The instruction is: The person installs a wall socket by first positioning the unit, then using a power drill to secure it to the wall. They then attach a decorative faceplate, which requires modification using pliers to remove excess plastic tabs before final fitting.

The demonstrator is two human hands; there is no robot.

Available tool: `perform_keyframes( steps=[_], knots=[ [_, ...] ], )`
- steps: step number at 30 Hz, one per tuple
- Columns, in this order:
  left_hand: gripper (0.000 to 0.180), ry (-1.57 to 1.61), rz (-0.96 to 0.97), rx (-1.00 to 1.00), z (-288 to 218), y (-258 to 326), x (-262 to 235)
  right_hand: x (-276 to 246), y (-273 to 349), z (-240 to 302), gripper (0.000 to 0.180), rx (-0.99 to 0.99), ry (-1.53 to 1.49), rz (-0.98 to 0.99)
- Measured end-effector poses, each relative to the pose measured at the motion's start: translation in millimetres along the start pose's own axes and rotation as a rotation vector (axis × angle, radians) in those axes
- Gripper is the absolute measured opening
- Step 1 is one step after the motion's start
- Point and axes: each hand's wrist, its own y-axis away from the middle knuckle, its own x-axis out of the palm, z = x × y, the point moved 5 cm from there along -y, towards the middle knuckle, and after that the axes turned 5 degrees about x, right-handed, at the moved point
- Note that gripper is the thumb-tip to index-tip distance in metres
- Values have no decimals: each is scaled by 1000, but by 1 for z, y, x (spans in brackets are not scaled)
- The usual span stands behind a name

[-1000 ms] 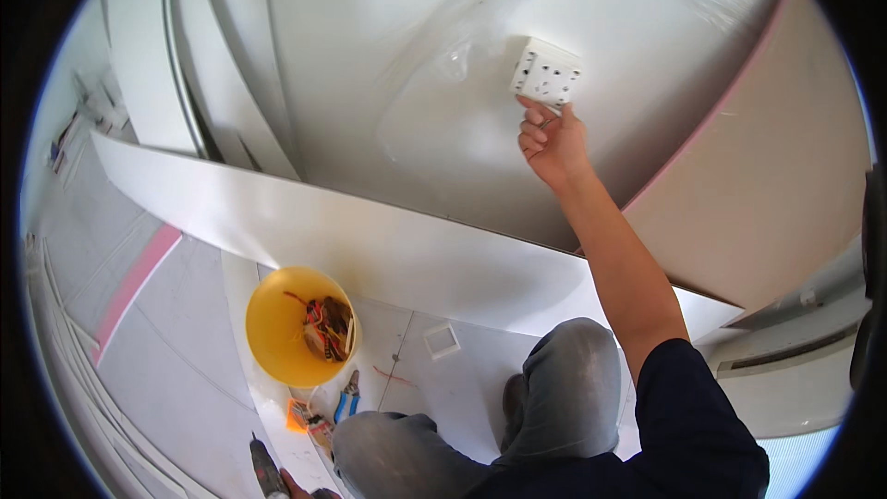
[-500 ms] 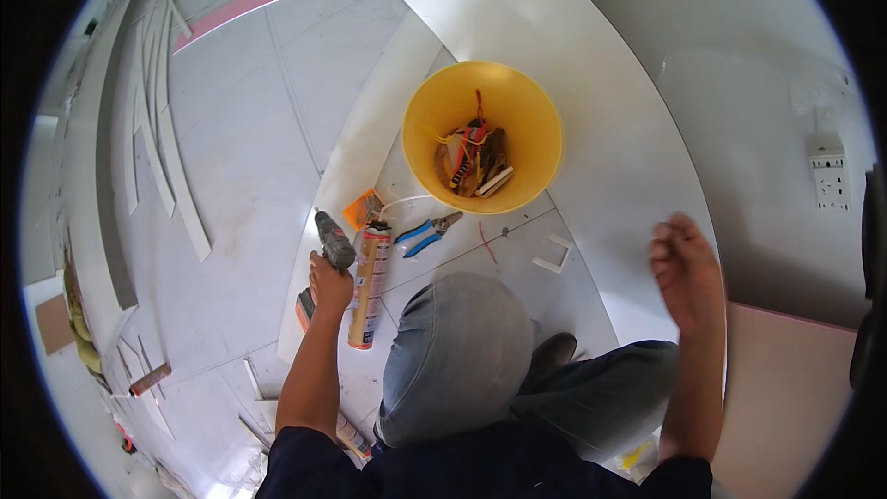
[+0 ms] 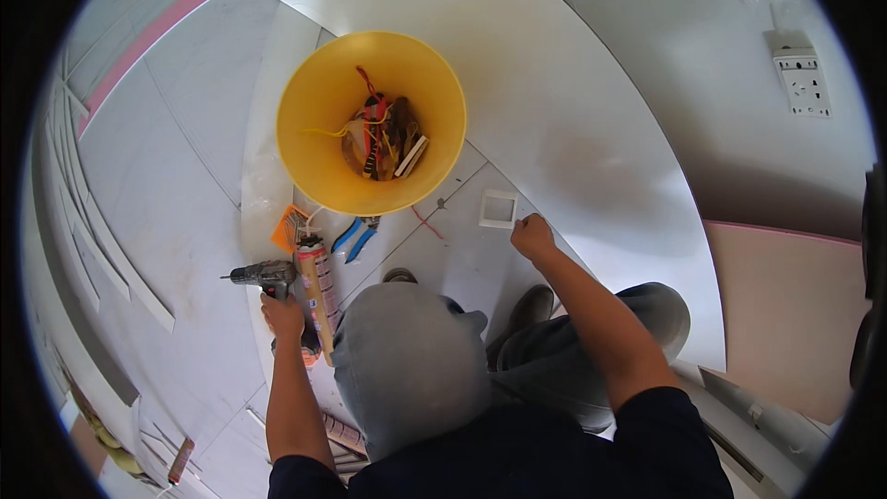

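As our left grip (image 3: 284, 314) wraps the drill (image 3: 263, 273), our right grip (image 3: 533, 237) curls;
it meets the white frame (image 3: 500, 193); its hold we cannot tell.

Yellow bucket (image 3: 307, 106), white frame (image 3: 486, 209), pale grey floor (image 3: 194, 222).
From where I stand, the drill (image 3: 262, 273) is dark grey, the pliers (image 3: 362, 242) blue-handled, the trousers (image 3: 411, 360) grey, the shirt (image 3: 527, 453) navy, the beige board (image 3: 785, 296) pink-edged.

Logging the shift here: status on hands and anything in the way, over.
Left hand holding power drill. Right hand at corner of white square frame, grip unclear. Yellow bucket left of frame, not blocking.
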Motion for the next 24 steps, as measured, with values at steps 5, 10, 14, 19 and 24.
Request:
perform_keyframes(
  steps=[5,10,14,19,24],
  knots=[
    [79,-42,-203,95,-5,23,-49,14,-31,-1,44,75,52,-146],
    [57,45,-461,203,0,34,-108,34,-43,-3,43,35,99,-62],
    [36,418,-584,444,-120,52,-176,19,-12,32,35,-50,-53,-35],
    [46,552,-87,1162,-349,155,-239,-59,96,134,22,-316,-775,137],
    [34,478,46,1812,-495,256,-231,-170,148,161,15,-541,-1107,71]
  ],
)
